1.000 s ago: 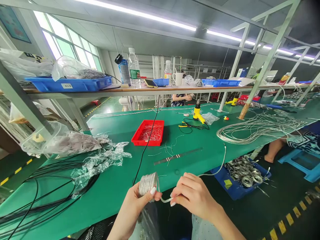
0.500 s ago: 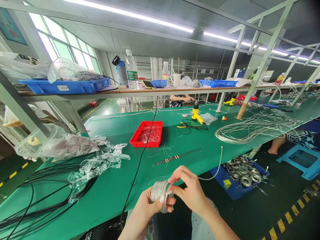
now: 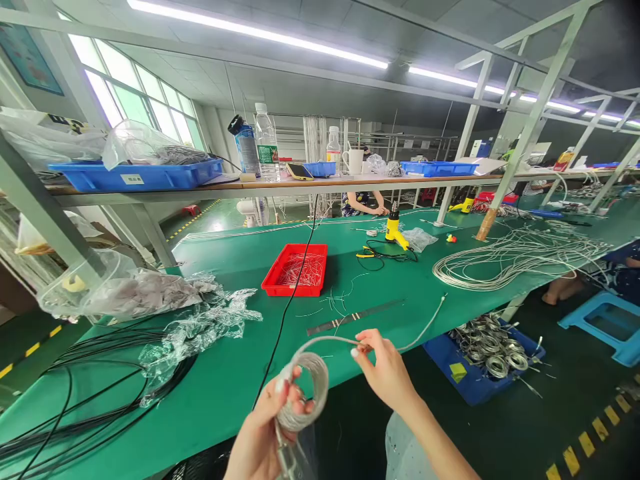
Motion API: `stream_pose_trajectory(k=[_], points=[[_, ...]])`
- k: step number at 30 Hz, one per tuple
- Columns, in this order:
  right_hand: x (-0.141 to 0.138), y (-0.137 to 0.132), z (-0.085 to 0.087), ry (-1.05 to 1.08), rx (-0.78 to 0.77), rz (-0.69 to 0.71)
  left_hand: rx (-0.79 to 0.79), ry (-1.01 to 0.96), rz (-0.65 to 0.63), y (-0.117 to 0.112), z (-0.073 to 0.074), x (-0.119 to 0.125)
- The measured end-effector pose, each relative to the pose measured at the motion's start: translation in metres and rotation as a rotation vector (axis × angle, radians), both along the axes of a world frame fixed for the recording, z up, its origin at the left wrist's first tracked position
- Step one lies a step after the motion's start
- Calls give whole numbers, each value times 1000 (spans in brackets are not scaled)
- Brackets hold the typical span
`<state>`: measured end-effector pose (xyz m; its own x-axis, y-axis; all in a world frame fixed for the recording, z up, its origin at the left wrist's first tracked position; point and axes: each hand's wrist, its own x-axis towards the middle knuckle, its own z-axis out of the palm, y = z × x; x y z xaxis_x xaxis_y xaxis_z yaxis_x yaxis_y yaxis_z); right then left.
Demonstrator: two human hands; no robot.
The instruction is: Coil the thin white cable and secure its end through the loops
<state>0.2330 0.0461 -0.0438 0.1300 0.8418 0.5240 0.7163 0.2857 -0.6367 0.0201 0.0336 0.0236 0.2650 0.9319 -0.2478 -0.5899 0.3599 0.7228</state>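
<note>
A coil of silvery cable [image 3: 316, 383] sits in my left hand [image 3: 265, 423], whose fingers wrap through the loop and around its side. The coil's round opening faces up and to the right. From its top, one strand arches to my right hand [image 3: 383, 367], which pinches it between thumb and fingers. Beyond that hand the cable's free end [image 3: 431, 321] runs over the green bench, its tip near the front edge. A connector-like metal piece [image 3: 287, 460] hangs below the coil, partly blurred.
A red tray [image 3: 267, 283] of thin wires, a dark strip [image 3: 345, 320] and a yellow heat gun [image 3: 395, 230] lie on the bench [image 3: 230, 373]. A black cord [image 3: 286, 313] hangs across. Right are loose cables [image 3: 500, 263] and a blue bin [image 3: 470, 387] of coils.
My right hand has moved right, away from the coil, drawing a strand out with it. My left hand has moved left and turned the coil so its opening shows.
</note>
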Motion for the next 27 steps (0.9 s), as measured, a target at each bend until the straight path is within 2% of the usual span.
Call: stream_pose_trajectory(k=[3, 5, 7, 8, 9, 11, 14, 17, 19, 22, 27], points=[[13, -1, -12, -40, 22, -55, 7, 37, 140, 11, 3, -17], [13, -10, -6, -96, 69, -32, 103, 198, 188, 16, 4, -23], [7, -24, 10, -243, 168, 21, 211, 415, 217, 16, 5, -21], [2, -32, 20, -389, 246, 59, 248, 513, 213, 15, 6, -19], [-3, -38, 31, -513, 314, 97, 274, 600, 190, 13, 6, -16], [-12, -47, 51, -609, 406, 157, 319, 724, 73, 10, 6, -9], [-20, -49, 69, -469, 462, 220, 364, 745, -137, 5, 5, 2], [-23, -45, 73, -267, 422, 284, 351, 634, -165, -2, 6, 11], [-26, -41, 71, -100, 350, 306, 368, 573, -156, -6, 9, 15], [-31, -35, 63, 168, 256, 295, 396, 504, -217, -11, 13, 18], [-40, -25, 50, 399, 176, 287, 325, 412, -248, -16, 16, 26]])
